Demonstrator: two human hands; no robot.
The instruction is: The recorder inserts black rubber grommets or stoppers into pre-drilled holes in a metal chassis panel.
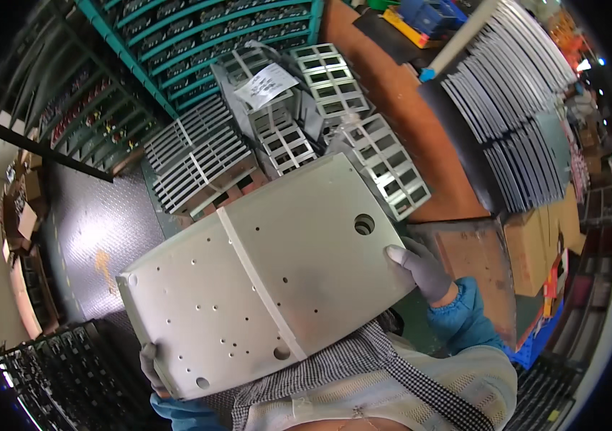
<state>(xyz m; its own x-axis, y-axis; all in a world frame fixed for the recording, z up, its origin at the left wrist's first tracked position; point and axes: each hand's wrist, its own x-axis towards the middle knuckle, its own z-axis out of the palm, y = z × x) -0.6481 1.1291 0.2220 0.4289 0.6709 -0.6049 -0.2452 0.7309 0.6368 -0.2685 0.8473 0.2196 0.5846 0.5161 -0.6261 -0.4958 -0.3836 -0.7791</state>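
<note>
A large silvery metal panel [313, 244] with folded edges and scattered round holes spans the middle of the view. Nested rims inside its upper right hole suggest more panels stacked beneath. Across its face runs a pale strap [259, 284]. At the panel's right end, my right hand [427, 271], in a grey glove with a white-tipped thumb, grips the edge, thumb on top. My left hand [151, 368], gloved too, wraps the lower left edge, its other fingers hidden underneath. The panel is held tilted in front of my checked apron [335, 366].
Beyond the panel stand strapped bundles of slotted metal frames [202, 154], one topped by a paper sheet [266, 86]. Teal racking [130, 54] rises behind. To the right are an orange-brown bench [421, 144], stacked metal sheets [514, 108] and cardboard boxes [529, 251]. A dark rack [54, 381] stands lower left.
</note>
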